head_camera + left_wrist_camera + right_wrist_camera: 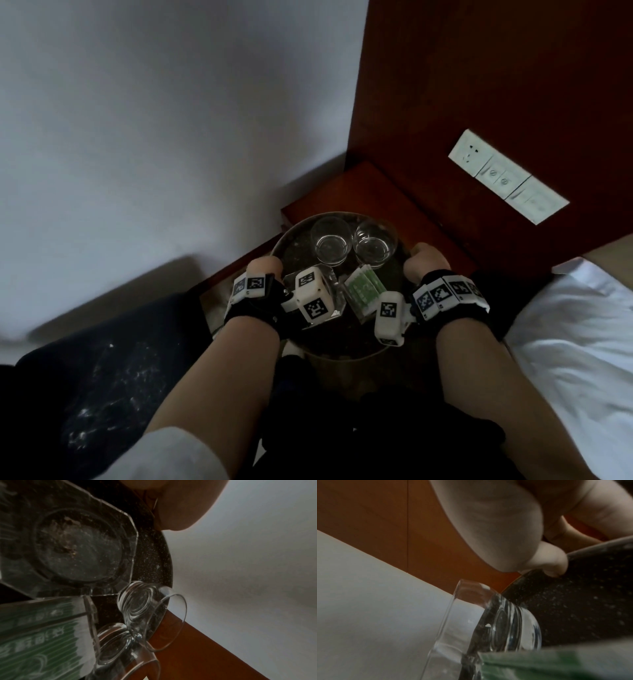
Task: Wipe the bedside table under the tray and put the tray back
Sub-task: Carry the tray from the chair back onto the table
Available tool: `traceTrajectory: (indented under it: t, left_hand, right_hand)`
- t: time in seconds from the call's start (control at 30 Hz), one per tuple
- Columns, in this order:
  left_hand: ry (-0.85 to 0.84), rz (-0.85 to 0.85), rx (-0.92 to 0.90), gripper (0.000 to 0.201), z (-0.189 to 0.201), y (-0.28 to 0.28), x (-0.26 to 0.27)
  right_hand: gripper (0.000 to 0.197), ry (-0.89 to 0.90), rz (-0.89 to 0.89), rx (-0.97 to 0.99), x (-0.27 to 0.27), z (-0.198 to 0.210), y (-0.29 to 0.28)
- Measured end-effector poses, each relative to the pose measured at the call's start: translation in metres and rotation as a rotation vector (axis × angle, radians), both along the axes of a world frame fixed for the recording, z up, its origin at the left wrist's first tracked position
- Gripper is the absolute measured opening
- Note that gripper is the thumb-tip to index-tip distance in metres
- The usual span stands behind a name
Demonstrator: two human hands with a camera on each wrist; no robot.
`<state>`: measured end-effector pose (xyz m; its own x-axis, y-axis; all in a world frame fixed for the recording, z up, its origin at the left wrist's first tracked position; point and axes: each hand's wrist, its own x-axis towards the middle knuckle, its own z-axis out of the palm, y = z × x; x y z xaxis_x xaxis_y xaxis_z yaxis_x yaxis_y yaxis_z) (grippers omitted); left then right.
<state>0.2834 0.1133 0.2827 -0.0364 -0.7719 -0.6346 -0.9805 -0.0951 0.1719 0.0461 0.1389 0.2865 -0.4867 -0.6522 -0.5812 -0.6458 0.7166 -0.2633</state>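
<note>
**Dark speckled tray gripped at both rims over the bedside table**

Dark and dusted with pale flecks, the round tray (pixel 294 251) sits between both hands, in front of the near edge of the reddish wooden bedside table (pixel 363 192); whether it touches the table cannot be told. At the tray's left rim the left hand (pixel 263 269) curls its fingers over the edge. Just right of it on the tray lies a clear, angular glass dish (pixel 77 545) (smudged in the middle, by the left wrist view). Farther back stand two empty drinking glasses (pixel 331 241), side by side and upright. Nearer the person, a green printed packet (pixel 364 289) rests in a clear holder. At the right rim the right hand (pixel 426 262) grips the tray, thumb (pixel 551 563) pressed on its top edge. On the wood panel to the far right is a white socket and switch plate (pixel 507 174), and white bedding (pixel 575 342) lies at the right.
</note>
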Motion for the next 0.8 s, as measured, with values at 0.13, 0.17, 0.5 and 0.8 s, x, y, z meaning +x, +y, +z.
traceTrajectory:
  t: [0.13, 0.17, 0.5, 0.8]
  left_hand:
    - [0.01, -0.081, -0.044, 0.027, 0.008, -0.037, -0.008]
    - [0.01, -0.111, -0.048, 0.027, 0.01, -0.048, -0.011]
    - [-0.076, -0.438, 0.034, 0.033, 0.008, -0.134, -0.051]
    - [-0.013, -0.561, -0.018, 0.065, 0.016, -0.125, -0.095]
  right_hand:
    - [0.04, -0.016, -0.089, -0.004, -0.008, 0.001, -0.017]
    - [0.041, -0.02, -0.119, -0.008, -0.009, 0.001, -0.021]
    - [0.042, -0.071, -0.401, -0.045, -0.024, -0.007, -0.039]
    - [0.038, -0.04, -0.613, -0.039, -0.062, -0.016, -0.008]
